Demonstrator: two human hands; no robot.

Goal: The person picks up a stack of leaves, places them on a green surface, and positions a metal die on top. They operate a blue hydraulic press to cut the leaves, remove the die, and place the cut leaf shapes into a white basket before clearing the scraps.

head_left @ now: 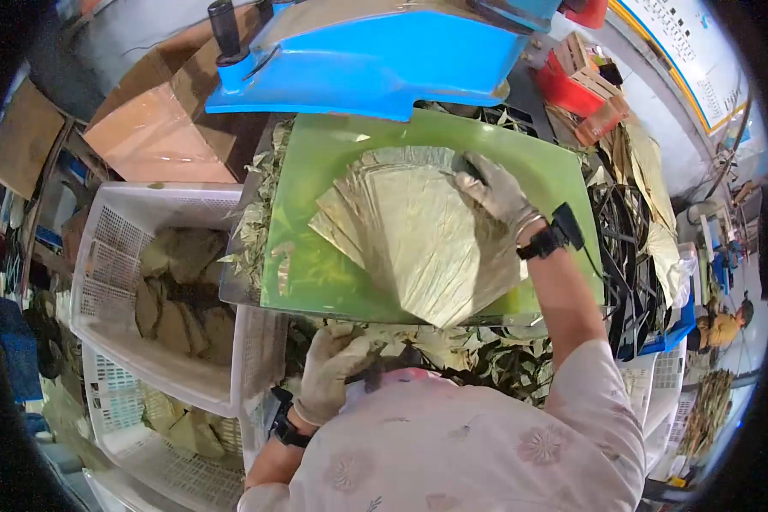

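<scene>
On a green board (316,290) lies a fan-shaped stack of flat, pale dried leaves (427,230), narrowing to a point toward me. My right hand (497,192), in a whitish glove with dark fingertips, rests on the stack's upper right part, fingers apart. Close to my chest, below the board's front edge, is my left hand (328,375), also gloved. Its fingers are curled in front of a heap of loose leaves (503,367); whatever may be between them is hidden. Both wrists carry black strapped devices.
A blue machine part (367,64) stands across the board's far side. White baskets (158,192) with brownish leaves sit at left, below a cardboard box (158,128). At right are black straps (623,247) and a red container (567,85). Another person (725,328) is at far right.
</scene>
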